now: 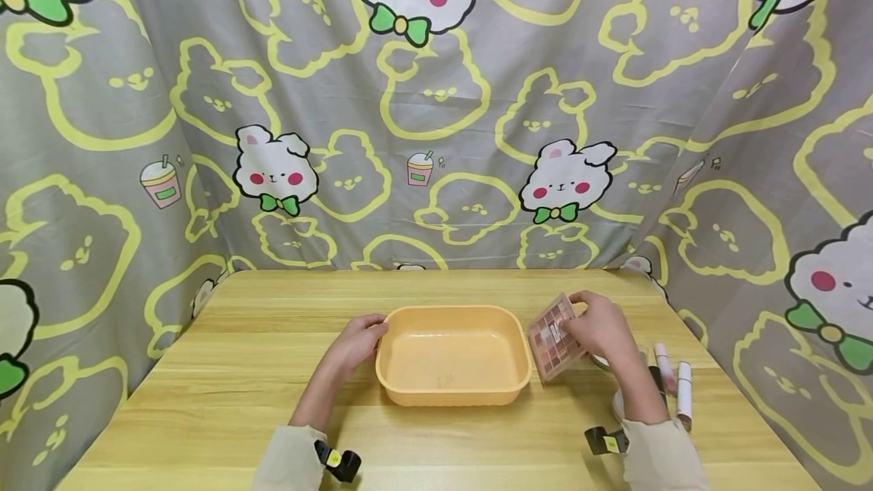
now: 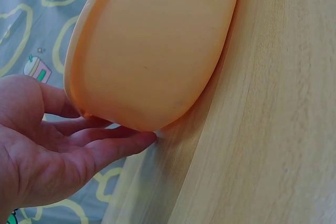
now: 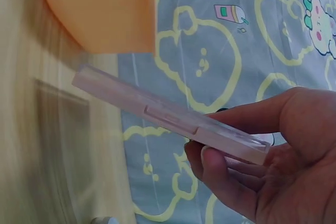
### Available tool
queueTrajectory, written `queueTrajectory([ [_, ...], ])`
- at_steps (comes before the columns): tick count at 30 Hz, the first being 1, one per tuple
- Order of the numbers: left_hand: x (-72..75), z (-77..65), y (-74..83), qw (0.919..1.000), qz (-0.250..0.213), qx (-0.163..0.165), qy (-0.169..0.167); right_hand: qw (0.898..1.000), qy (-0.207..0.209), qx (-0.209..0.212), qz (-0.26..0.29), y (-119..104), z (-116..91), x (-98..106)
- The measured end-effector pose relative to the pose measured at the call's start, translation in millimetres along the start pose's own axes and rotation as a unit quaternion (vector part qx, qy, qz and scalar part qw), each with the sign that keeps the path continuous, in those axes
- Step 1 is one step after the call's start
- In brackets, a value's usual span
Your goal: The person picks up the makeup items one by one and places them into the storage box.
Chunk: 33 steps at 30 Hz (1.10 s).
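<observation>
A yellow-orange plastic basin [image 1: 453, 398] stands on the table in the head view, its inside showing. My left hand [image 1: 358, 341] rests against its left end; in the left wrist view the fingers [image 2: 123, 148] lie fairly straight along the outer wall below the rim. My right hand [image 1: 600, 326] holds an eyeshadow palette [image 1: 549, 339] by its right edge, tilted, just right of the basin. Seen edge-on in the right wrist view, the palette [image 3: 173, 116] is thin and pale pink, gripped between thumb and fingers, its shadow falling on the table.
Right of the basin, partly behind my right forearm, lie several cosmetics, among them a white-capped tube [image 1: 684, 392] and a pink tube [image 1: 664, 367]. A patterned grey curtain [image 1: 436, 211] hangs behind the wooden table [image 1: 225, 400] and at both sides.
</observation>
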State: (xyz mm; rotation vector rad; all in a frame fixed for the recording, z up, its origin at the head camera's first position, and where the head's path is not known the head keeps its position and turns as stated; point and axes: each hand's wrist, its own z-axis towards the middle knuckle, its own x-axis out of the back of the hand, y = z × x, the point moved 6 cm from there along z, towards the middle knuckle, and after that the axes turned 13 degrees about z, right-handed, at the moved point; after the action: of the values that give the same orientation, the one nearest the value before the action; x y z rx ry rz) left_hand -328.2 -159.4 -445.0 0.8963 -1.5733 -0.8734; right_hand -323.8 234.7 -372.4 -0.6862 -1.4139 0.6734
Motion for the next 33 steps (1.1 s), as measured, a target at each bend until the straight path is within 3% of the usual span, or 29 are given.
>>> queueTrajectory([
  [14,-0.3,-0.9,-0.3,1.0,-0.001,0.0,0.0,0.993,0.07,0.026,0.089,-20,-13,13],
  [33,-0.3,0.5,-0.7,1.0,0.002,-0.003,0.003,0.985,0.06,0.05,0.155,-46,-21,-2],
])
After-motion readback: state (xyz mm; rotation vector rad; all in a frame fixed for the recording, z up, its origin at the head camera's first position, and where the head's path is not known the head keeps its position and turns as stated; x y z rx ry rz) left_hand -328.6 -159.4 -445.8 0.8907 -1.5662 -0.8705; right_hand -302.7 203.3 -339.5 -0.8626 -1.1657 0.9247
